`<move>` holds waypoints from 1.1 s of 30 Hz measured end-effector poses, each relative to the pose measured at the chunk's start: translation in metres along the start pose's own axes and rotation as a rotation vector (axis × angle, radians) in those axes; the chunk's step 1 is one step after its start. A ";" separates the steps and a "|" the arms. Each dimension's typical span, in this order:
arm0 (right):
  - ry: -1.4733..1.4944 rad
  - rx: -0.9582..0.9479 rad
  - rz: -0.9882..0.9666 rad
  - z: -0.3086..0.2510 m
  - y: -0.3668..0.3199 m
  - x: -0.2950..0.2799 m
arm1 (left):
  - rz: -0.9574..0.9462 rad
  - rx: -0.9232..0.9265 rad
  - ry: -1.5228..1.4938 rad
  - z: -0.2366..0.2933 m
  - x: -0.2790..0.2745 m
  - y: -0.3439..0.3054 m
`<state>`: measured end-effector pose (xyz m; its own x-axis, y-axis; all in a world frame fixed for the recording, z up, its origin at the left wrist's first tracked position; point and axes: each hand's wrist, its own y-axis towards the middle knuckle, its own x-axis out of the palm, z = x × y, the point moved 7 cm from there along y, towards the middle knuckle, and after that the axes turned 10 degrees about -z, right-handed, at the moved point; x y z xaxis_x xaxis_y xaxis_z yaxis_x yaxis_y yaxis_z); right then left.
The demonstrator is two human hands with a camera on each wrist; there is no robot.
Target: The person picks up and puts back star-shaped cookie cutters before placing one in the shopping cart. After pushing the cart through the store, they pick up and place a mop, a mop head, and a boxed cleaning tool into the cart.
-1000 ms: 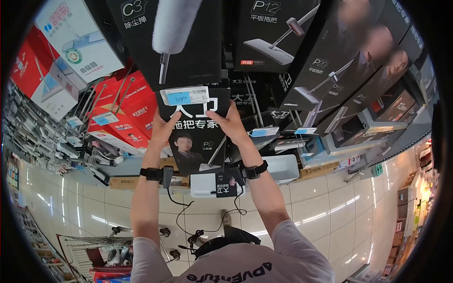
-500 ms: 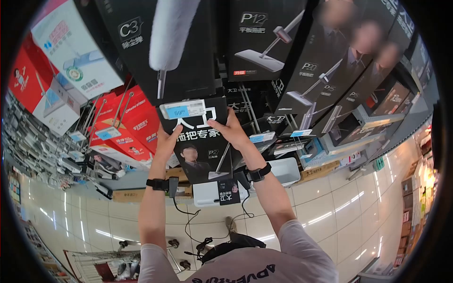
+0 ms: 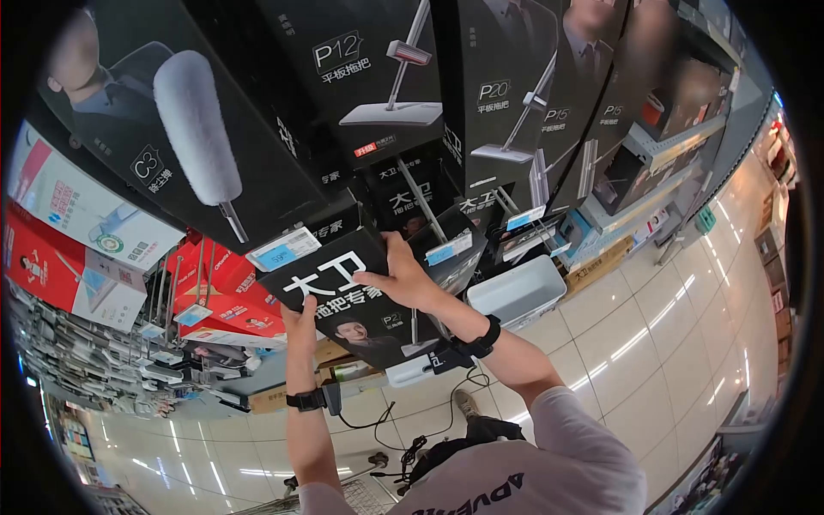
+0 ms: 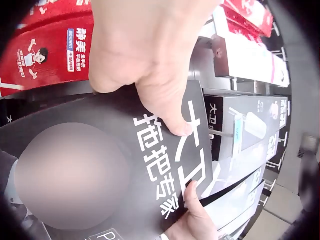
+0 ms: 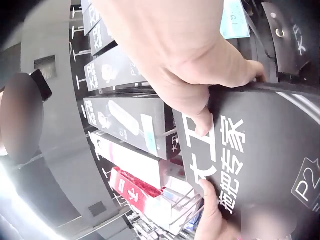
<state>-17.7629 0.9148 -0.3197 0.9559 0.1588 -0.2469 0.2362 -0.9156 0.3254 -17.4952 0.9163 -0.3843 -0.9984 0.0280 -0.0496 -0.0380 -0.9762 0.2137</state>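
Hands at opposite edges of the black mop box [image 3: 319, 281]: left hand [image 3: 300, 318] and right hand [image 3: 402, 279] each clamp an edge, thumbs on the printed face. Box is raised and tilted, just under the price tag [image 3: 283, 249], among the hanging boxes [image 3: 390, 86]; we judge the two-sided hold keeps the long flat carton from twisting

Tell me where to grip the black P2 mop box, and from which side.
I'd grip the black P2 mop box by its two long edges, one hand each, from the front and below. It is flat, wide and tilted face-down; left hand and right hand hold it so, thumbs on the printed face.
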 end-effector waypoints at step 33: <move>0.417 0.137 -0.824 -0.098 -0.124 0.163 | 0.354 0.090 -0.196 0.135 -0.111 -0.259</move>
<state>-17.6190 1.0903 -0.3106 0.4874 0.8732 0.0048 0.8705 -0.4863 0.0762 -17.3804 1.1954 -0.3027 -0.9392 -0.2572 0.2275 0.3145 -0.9104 0.2690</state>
